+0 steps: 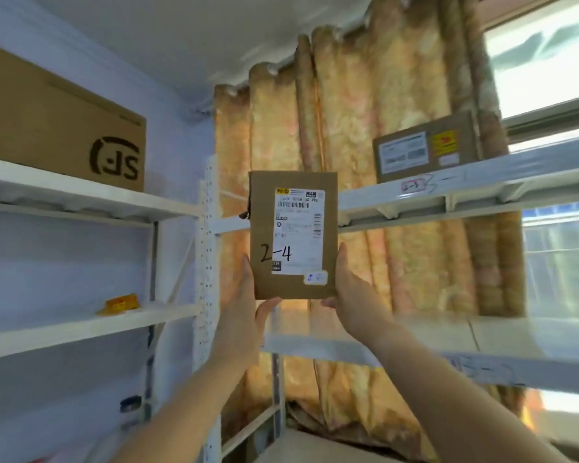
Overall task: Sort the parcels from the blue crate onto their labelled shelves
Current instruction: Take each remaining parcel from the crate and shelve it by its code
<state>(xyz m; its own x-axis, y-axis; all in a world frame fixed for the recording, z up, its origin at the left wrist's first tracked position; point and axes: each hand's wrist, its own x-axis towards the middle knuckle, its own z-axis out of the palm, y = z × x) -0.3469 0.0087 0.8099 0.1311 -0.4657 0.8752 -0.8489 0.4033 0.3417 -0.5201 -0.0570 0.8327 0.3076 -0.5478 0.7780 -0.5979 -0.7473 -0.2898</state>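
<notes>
A small brown cardboard parcel [293, 235] with a white shipping label and "2-4" handwritten in black is held upright in front of me. My left hand [244, 315] grips its lower left edge, thumb under the bottom. My right hand [351, 289] grips its lower right edge. Behind it to the right runs a white upper shelf [465, 192] with a small handwritten tag [413, 186]. The blue crate is out of view.
Another labelled cardboard parcel [425, 147] stands on the right upper shelf. A large brown carton [61, 128] sits on the left top shelf [81, 192]. A small yellow item [121, 304] lies on the left middle shelf. A patterned curtain [365, 111] hangs behind.
</notes>
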